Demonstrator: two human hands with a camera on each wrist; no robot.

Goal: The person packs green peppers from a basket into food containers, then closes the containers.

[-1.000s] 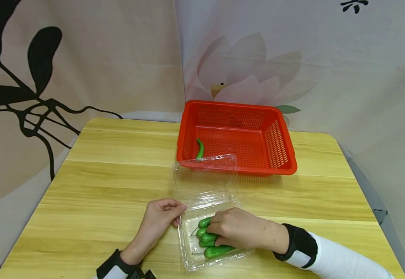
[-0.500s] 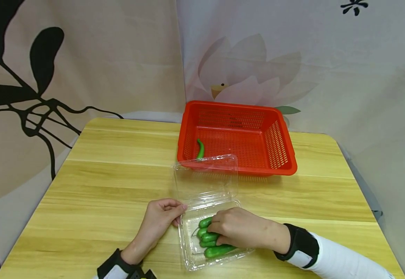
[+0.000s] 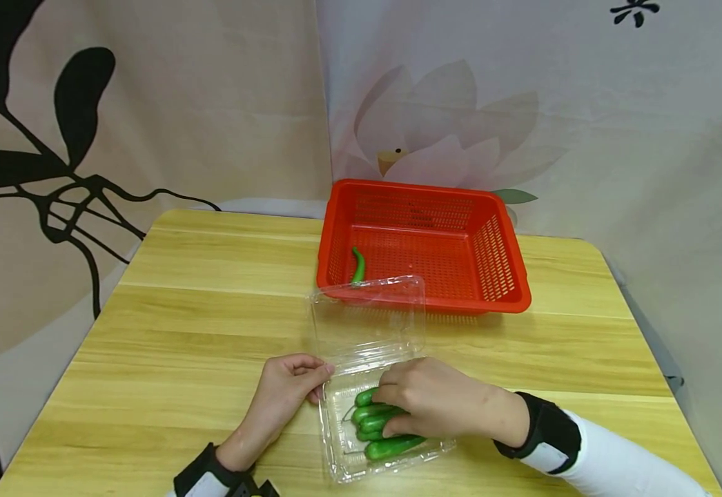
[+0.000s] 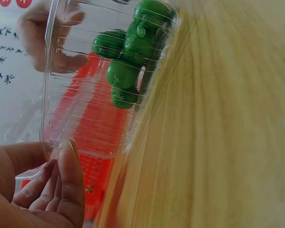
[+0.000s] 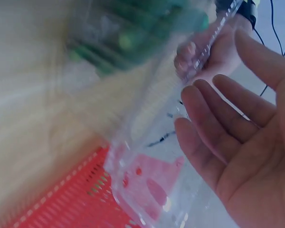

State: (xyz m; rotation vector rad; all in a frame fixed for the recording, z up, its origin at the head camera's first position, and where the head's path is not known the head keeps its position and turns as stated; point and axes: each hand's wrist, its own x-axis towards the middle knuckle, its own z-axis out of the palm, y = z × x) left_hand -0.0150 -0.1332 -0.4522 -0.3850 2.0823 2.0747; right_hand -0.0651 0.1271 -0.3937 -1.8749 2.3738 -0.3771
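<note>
Green peppers [image 3: 373, 422] lie inside clear container [image 3: 344, 465]

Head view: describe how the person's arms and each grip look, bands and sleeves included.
The right grip is bare, with a broad black right wristband bearing a pale patch; beyond it, a white sleeve covers the forearm. The left grip is bare too; its black left wristband has a dark, blocky fitting alongside.

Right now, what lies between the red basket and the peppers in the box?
In the head view, the open clear lid lies between the basket and the peppers, and it overlaps the basket's near side.
</note>
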